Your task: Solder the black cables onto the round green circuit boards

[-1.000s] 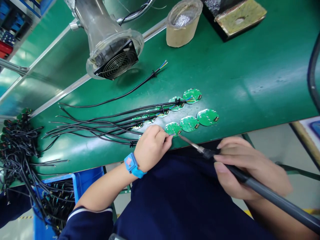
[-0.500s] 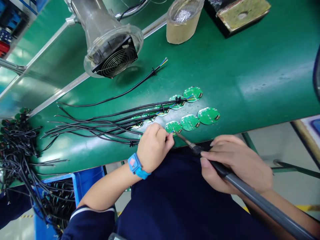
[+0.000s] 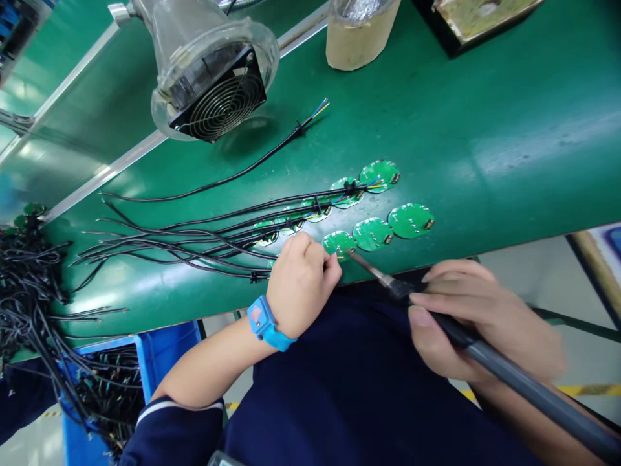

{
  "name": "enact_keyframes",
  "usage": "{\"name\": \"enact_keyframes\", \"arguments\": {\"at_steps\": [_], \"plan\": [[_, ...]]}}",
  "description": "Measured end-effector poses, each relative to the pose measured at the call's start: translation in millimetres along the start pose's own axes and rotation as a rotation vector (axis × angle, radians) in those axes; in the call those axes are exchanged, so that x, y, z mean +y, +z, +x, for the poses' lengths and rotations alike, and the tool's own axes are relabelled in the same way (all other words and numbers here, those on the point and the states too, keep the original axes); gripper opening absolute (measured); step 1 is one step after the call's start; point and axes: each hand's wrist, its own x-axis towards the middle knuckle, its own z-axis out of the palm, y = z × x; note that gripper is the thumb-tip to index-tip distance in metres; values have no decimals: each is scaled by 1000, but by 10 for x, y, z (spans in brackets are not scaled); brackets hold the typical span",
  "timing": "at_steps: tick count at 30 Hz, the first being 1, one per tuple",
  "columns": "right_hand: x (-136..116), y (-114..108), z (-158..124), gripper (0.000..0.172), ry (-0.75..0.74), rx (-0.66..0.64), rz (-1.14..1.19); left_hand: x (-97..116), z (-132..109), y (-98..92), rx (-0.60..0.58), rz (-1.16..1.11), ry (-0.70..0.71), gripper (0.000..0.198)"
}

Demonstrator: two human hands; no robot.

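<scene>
My left hand (image 3: 301, 278), with a blue band on the wrist, is closed in a pinch at the near edge of a round green circuit board (image 3: 337, 243). Thin coloured wires (image 3: 336, 255) show at its fingertips; the rest of what it holds is hidden under the hand. In my right hand (image 3: 480, 317) is a soldering iron (image 3: 451, 330) with a dark grip. Its metal tip points left, close to the right edge of that board. Two more boards, a middle one (image 3: 372, 233) and a right one (image 3: 411, 221), lie in the same row.
Behind runs another row of boards (image 3: 380, 175) with black cables (image 3: 233, 210) across them. One separate cable (image 3: 262, 162) lies farther back. A fan in a clear hood (image 3: 223, 103), a paper-wrapped cup (image 3: 356, 45) and a blue bin (image 3: 167, 362) of cables stand around.
My right hand and the soldering iron have moved right, the tip drawing slightly away from my left fingertips. My left hand keeps its pinch. The camera view has shifted a little.
</scene>
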Motion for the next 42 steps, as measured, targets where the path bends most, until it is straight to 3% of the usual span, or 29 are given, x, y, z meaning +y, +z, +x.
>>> {"name": "enact_keyframes", "arguments": {"at_steps": [7,16,27,37,40,42], "plan": [[94,-6,107,21,-137,40,69,-12,66,-104,-149,-43,-19,13],[63,50,148,18,-124,16,73,-59,200,-160,-297,-43,-5,16],[73,57,90,12,-75,-13,60,-50,307,-183,-378,-11,-48,17],[199,-138,24,12,-11,198,142,92,517,-336,-669,202,-94,16],[262,-156,1,20,16,311,144,58,619,-414,-609,191,-68,16],[295,-151,-13,22,51,384,142,-39,787,-405,-425,176,-86,18]]}}
